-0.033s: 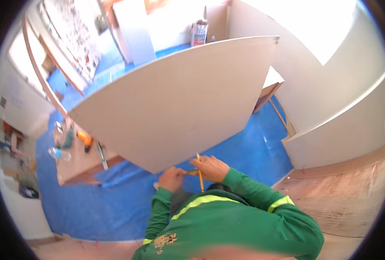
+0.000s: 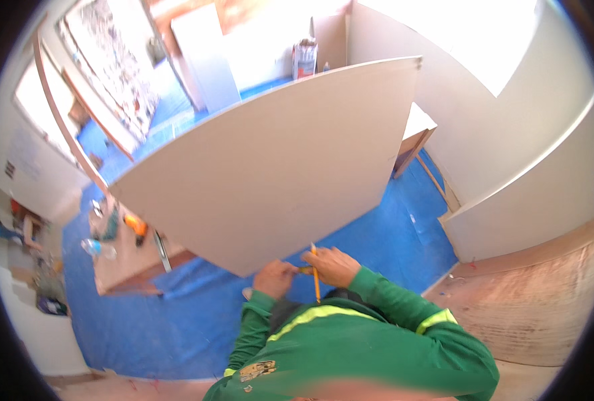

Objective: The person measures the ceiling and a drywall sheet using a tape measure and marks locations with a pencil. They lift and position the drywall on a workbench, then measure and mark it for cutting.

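A yellow pencil (image 2: 317, 289) stands nearly upright in the picture, gripped in the fingers of my right hand (image 2: 337, 266). Between my two hands, close to my waist, runs a short yellow strip (image 2: 304, 271) that looks like a bit of tape-measure blade. The fingers of my left hand (image 2: 274, 279) are closed at its left end. Just beyond both hands is the lower edge of a large pale board (image 2: 277, 167), which leans up and away from me. My left hand is nearest its bottom corner, and I cannot tell whether it touches.
On a low wooden bench (image 2: 133, 264) to the left lie an orange-and-black drill (image 2: 136, 228), a plastic bottle (image 2: 92, 247) and a long metal tool (image 2: 162, 250). Blue sheeting (image 2: 170, 341) covers the floor. A half-height wall (image 2: 524, 207) stands right; a bag (image 2: 305, 59) sits behind the board.
The whole view has shifted slightly, with the bench and board's near corner a little lower and farther right. Both hands keep the same grips.
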A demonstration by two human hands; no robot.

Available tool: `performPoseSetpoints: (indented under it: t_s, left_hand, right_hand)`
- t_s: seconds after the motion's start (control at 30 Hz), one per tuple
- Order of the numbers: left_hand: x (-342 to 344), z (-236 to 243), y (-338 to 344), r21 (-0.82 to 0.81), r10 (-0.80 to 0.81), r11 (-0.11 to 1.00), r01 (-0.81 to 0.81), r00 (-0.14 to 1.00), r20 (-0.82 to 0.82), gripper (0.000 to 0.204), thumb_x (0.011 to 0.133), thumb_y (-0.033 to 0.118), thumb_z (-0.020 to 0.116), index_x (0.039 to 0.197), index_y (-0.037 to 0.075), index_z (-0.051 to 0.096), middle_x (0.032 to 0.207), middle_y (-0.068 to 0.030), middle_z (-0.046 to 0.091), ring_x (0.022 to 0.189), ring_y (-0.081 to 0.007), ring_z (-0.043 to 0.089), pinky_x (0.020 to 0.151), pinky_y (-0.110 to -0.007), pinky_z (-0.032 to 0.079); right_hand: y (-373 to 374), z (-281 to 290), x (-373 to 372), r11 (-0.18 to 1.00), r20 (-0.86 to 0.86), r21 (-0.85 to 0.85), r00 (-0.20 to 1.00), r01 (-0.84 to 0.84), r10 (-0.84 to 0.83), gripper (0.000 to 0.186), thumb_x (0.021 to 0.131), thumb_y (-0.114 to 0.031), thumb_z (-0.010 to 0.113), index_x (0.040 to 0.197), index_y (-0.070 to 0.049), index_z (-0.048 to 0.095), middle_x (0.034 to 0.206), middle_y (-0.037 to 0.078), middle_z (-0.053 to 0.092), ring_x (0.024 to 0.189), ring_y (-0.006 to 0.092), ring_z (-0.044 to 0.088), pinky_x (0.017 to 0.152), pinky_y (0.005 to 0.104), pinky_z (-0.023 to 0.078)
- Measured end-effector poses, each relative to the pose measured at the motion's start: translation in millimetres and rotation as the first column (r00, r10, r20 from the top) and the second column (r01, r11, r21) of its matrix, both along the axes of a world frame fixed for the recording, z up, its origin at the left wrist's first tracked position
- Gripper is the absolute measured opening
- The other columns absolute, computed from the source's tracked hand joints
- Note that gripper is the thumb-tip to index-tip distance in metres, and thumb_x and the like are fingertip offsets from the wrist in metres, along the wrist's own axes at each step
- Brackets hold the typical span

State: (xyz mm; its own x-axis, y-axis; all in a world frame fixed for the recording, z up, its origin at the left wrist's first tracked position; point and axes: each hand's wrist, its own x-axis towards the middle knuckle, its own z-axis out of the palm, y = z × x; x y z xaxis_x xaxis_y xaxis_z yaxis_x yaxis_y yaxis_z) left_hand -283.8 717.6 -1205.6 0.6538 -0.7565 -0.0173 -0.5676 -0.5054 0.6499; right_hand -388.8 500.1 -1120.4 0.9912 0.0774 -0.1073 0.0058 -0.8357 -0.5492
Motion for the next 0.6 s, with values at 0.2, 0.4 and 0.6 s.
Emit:
performPoseSetpoints:
  t_s: [0.2, 0.4, 0.6]
  left_hand:
    - [-44.0, 57.1, -153.8, 0.218, -0.271, 0.941, 0.258, 0.962, 0.031, 0.035, 0.098, 0.048, 0.062, 0.101, 0.017, 0.077, 0.096, -0.0103, 0.068, 0.096, -0.0334, 0.067, 0.083, -0.048, 0.054]
    - [13.4, 73.7, -203.1, 0.489, -0.404, 0.818, 0.303, 0.908, 0.113, 0.039, 0.095, 0.052, 0.064, 0.11, 0.02, 0.079, 0.11, -0.0081, 0.073, 0.103, -0.0325, 0.069, 0.088, -0.047, 0.056]
    - [158.2, 182.3, -211.5, 0.506, -0.339, 0.862, 0.036, 0.784, 0.521, 0.029, 0.087, 0.046, 0.077, 0.095, 0.019, 0.082, 0.097, -0.0071, 0.072, 0.101, -0.0288, 0.066, 0.083, -0.045, 0.056]
  right_hand:
    - [-103.1, -12.5, -112.2, 0.927, 0.038, 0.089, 0.929, 0.364, -0.368, 0.011, 0.093, -0.019, 0.065, 0.1, -0.011, 0.062, 0.089, 0.017, 0.071, 0.088, 0.0401, 0.07, 0.073, 0.0551, 0.053]
    - [-165.5, -79.9, -210.0, 0.719, -0.033, 0.069, 0.721, 0.692, -0.692, 0.007, 0.089, -0.018, 0.068, 0.096, -0.018, 0.07, 0.094, 0.011, 0.073, 0.096, 0.0338, 0.07, 0.082, 0.0488, 0.05]
    - [-199.9, -178.4, -343.1, 0.315, -0.207, -0.092, 0.292, 0.945, -0.934, 0.006, 0.089, -0.015, 0.067, 0.093, -0.019, 0.07, 0.094, 0.009, 0.072, 0.103, 0.0346, 0.066, 0.092, 0.0583, 0.045]
